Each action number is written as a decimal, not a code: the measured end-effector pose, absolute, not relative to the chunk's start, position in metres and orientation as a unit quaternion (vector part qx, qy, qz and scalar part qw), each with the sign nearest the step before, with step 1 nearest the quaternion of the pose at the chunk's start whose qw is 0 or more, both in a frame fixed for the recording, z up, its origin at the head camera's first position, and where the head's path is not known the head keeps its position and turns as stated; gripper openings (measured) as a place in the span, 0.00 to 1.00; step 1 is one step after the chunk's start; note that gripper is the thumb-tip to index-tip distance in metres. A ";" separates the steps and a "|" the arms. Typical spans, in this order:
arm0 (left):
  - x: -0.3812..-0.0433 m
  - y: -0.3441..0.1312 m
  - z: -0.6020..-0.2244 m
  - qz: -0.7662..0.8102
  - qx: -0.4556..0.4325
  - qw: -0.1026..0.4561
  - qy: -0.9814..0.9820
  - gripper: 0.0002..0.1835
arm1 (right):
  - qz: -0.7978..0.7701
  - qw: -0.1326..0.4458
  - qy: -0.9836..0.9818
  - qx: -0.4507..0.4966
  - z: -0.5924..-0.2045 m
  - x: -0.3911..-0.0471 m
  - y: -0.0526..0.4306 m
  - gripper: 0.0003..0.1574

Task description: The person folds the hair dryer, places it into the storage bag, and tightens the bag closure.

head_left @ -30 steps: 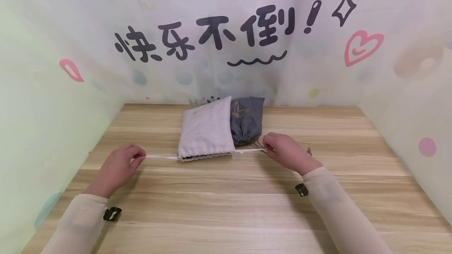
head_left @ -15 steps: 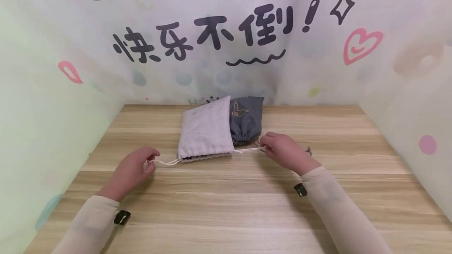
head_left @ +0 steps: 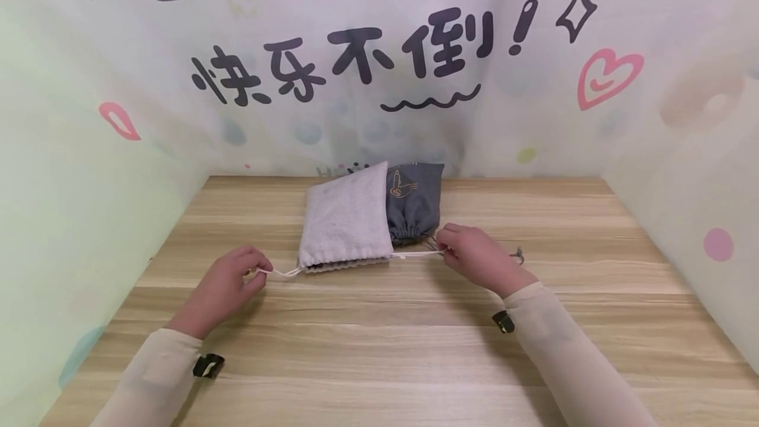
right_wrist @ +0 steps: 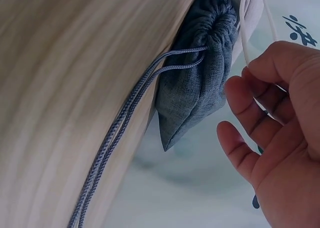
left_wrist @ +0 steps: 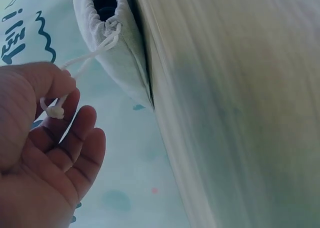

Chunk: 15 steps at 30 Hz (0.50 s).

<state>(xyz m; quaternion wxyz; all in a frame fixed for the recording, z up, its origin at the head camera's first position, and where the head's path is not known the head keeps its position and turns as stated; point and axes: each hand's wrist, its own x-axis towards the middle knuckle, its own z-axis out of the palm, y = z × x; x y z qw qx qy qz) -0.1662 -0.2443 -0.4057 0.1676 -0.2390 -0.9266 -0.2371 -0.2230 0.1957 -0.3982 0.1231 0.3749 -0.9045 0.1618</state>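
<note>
A pale linen drawstring pouch (head_left: 346, 219) lies at the back middle of the table, its gathered mouth towards me and partly open. My left hand (head_left: 228, 288) pinches the white cord (left_wrist: 90, 59) at the pouch's left side, between thumb and forefinger; a knot (left_wrist: 55, 111) sits below the fingertips. On the other side my right hand (head_left: 477, 256) pinches the white cord (head_left: 418, 254) there, which runs straight to the pouch. The left cord hangs slightly slack. Beside and partly behind the pale pouch is a dark grey-blue drawstring pouch (right_wrist: 197, 78), its mouth drawn tight.
Dark cords (right_wrist: 107, 138) from the grey-blue pouch trail over the wooden table (head_left: 379, 348) to the right, under my right hand, ending in a knot (head_left: 519, 255). A printed cloth backdrop (head_left: 356, 124) stands right behind the pouches, with side walls left and right.
My left hand has moved right, towards the pale pouch, and its cord has gone from taut to slack. My right hand has shifted slightly left. Both pouches stay in place.
</note>
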 end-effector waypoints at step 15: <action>-0.167 -0.240 -0.409 -0.250 -0.294 0.226 -0.894 0.09 | 0.215 0.121 -0.878 0.410 -0.392 -0.214 0.183 0.12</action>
